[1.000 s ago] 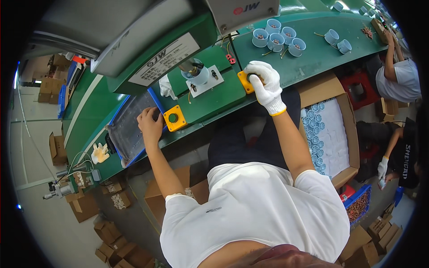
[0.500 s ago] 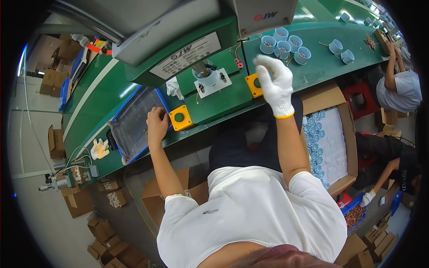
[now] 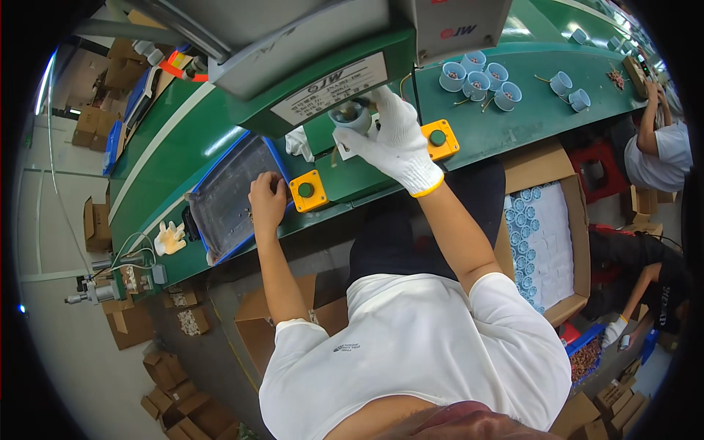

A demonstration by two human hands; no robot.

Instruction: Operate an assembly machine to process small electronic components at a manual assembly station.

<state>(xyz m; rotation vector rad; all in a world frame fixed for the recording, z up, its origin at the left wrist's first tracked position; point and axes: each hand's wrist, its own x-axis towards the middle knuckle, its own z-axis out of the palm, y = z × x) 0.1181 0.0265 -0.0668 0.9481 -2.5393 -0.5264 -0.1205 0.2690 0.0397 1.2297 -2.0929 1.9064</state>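
Note:
In its white glove with a yellow cuff, my right hand (image 3: 392, 147) reaches under the green press head (image 3: 323, 81). Its thumb and fingers are around a light blue plastic cup (image 3: 355, 119) on the press base; the far fingertips are partly hidden. My bare left hand (image 3: 268, 199) is at the right rim of a dark, blue-edged tray (image 3: 235, 194), fingers curled in; whatever they hold is hidden. Small brassy bits lie in the tray near it. Beside that hand is a yellow box with a green button (image 3: 306, 191); a second yellow button box (image 3: 438, 139) sits near my right wrist.
Several light blue cups (image 3: 475, 84) with small parts inside stand at the right on the green bench (image 3: 469, 128). A cardboard carton (image 3: 579, 242) of blue cups is at my right. A loose glove (image 3: 170, 238) lies at left. Other people work at far right.
My right hand has moved left and down from above the right button box to the cup under the press, closing around it. My left hand stays at the tray rim.

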